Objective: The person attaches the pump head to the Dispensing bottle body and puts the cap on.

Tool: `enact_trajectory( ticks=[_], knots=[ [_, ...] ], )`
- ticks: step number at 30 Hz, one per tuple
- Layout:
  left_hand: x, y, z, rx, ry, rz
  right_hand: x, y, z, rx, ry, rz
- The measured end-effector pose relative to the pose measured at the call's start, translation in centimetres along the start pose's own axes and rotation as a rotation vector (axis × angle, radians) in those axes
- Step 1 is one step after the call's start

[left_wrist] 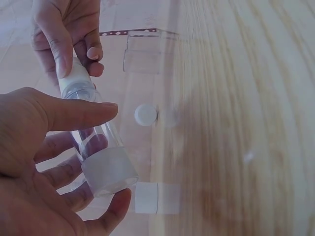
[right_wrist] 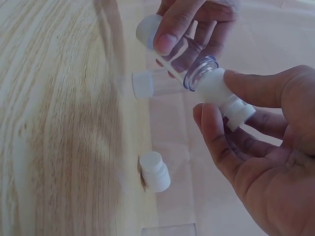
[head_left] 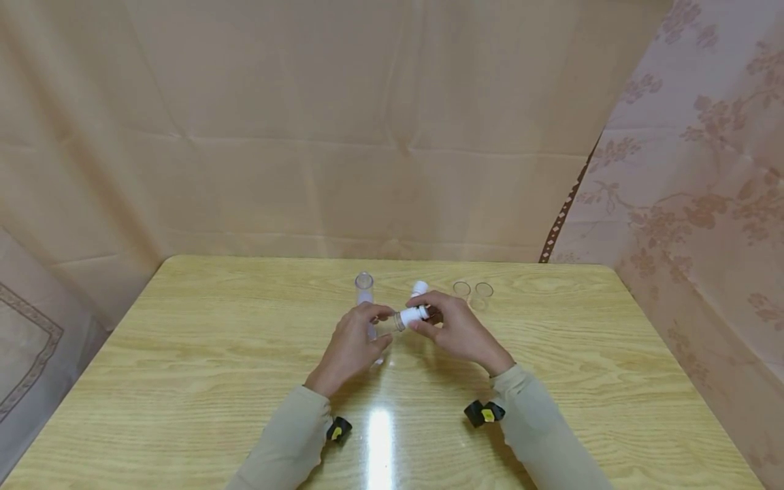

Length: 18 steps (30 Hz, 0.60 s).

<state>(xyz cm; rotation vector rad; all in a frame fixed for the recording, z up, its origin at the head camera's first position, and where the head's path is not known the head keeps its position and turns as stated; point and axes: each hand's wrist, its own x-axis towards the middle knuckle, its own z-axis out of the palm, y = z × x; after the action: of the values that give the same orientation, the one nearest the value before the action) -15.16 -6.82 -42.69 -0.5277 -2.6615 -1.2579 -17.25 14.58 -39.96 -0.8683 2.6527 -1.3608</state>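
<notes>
My left hand holds a clear bottle with a white band round its base, tilted above the table. Thumb on one side and fingers on the other grip its body. At the bottle's neck, my right hand pinches a white pump top between thumb and fingers. The top lies in line with the neck, right at the clear rim. Beyond the left hand stands a second clear bottle with a white base, partly hidden by that hand in the head view.
Another white top stands on the wood-grain table, just behind the right hand. Two clear round caps, a left one and a right one, are side by side toward the back right. A beige curtain hangs behind the table.
</notes>
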Motion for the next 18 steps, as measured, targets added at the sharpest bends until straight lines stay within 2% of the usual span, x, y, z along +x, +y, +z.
enact_trajectory(
  ticks=[8, 18],
  knots=[
    [0.06, 0.01, 0.12, 0.003, 0.011, 0.006, 0.14, -0.03, 0.08, -0.036, 0.001, 0.056],
    [0.06, -0.12, 0.1, -0.017, 0.03, 0.018, 0.19, -0.13, -0.01, -0.049, -0.014, 0.08]
  ],
)
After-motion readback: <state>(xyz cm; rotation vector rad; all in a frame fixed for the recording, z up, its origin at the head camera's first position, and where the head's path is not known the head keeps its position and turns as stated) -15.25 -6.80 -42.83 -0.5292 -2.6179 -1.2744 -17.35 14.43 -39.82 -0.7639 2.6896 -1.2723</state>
